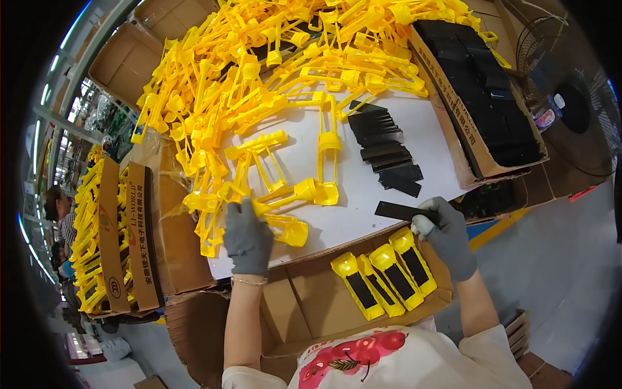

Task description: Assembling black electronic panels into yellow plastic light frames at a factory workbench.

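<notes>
Two yellow plastic frames [278, 223], flat black strip [398, 211]

floor [570, 259]: pale grey | table [440, 162]: white | fan [570, 104]: right | windows [78, 110]: left

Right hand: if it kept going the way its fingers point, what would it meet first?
The right hand holds a black strip pointing left; carried on, it would probably first meet the yellow plastic part on the white table.

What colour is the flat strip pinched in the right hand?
Black. The flat strip in the gloved right hand shows best in the head view.
</notes>
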Available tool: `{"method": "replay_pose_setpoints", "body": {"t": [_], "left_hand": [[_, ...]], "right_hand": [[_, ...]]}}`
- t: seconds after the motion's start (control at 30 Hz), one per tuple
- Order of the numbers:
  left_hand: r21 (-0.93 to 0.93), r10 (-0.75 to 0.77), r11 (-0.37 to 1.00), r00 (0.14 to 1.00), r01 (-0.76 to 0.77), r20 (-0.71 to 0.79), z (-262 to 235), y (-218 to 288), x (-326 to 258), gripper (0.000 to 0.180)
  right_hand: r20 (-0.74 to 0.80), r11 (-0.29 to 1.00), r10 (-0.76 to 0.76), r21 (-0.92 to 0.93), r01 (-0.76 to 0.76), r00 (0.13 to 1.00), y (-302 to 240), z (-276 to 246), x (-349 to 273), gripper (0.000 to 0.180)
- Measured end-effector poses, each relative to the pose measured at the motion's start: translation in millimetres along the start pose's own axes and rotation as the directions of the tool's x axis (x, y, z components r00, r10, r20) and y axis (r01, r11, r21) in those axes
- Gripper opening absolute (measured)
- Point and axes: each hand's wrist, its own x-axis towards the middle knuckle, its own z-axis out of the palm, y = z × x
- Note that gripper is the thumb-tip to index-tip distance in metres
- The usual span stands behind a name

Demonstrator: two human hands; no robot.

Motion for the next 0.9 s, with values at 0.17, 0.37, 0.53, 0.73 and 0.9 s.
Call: {"method": "replay_pose_setpoints", "body": {"t": [0.17, 0.37, 0.53, 0.73, 0.9], "left_hand": [[-0.182, -0.12, 0.98, 0.967, 0.079, -0.226, -38.2, -43.3, -1.0, 0.04], [-0.882, -0.135, 0.012, 0.875, 0.471, 0.465, -62.1, 15.5, -62.6, 0.03], [-0.712, 0.113, -0.245, 0.749, 0.658, 0.653, -38.5, 36.8, -89.8, 0.029], [-0.68, 0.183, -0.265, 0.728, 0.684, 0.661, -28.1, 39.3, -93.0, 0.029], [-0.63, 0.151, -0.247, 0.672, 0.736, 0.725, -31.7, 54.0, -93.4, 0.031]], "right_hand": [[0.013, 0.986, 0.095, 0.135, -0.096, 0.995, -19.1, 7.7, -17.0, 0.015], [0.234, 1.0, 0.007, 0.017, -0.011, 0.972, -35.0, 30.5, -24.7, 0.017], [0.332, 0.956, -0.035, -0.263, 0.128, 0.943, -38.2, 54.9, -16.3, 0.014], [0.298, 0.859, -0.041, -0.477, 0.186, 0.954, -42.6, 54.0, -18.4, 0.018], [0.264, 0.844, -0.073, -0.497, 0.2, 0.962, -29.6, 61.3, -22.7, 0.02]]}}
